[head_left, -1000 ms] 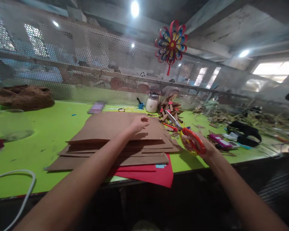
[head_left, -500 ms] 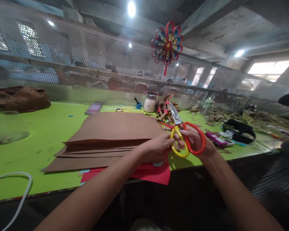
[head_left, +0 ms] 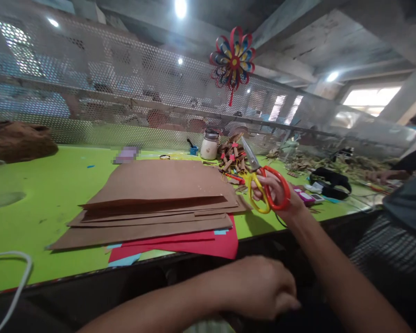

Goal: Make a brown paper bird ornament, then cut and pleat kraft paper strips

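My right hand point(head_left: 276, 187) holds a pair of scissors point(head_left: 253, 161) with one red and one yellow handle, blades pointing up and away over the table. Below the table's front edge, my left hand point(head_left: 265, 286) is closed with its fingers curled under; whether anything is in them is hidden. To the left of the scissors lies a stack of brown paper sheets point(head_left: 162, 180), with red paper point(head_left: 218, 247) and some light blue pieces under its front edge. A red cutter-like tool point(head_left: 236, 178) lies just left of the scissors.
A jar point(head_left: 210, 145) and a bundle of brown pieces with red ties point(head_left: 233, 157) stand behind the stack. A black strap point(head_left: 333, 185) and a magenta item point(head_left: 305, 196) lie right. A white cable point(head_left: 24, 277) hangs at left. Another person sits at far right.
My left hand has left the scissors and moved down toward me, below the table edge. The scissors stay in my right hand. The view has shifted slightly right.
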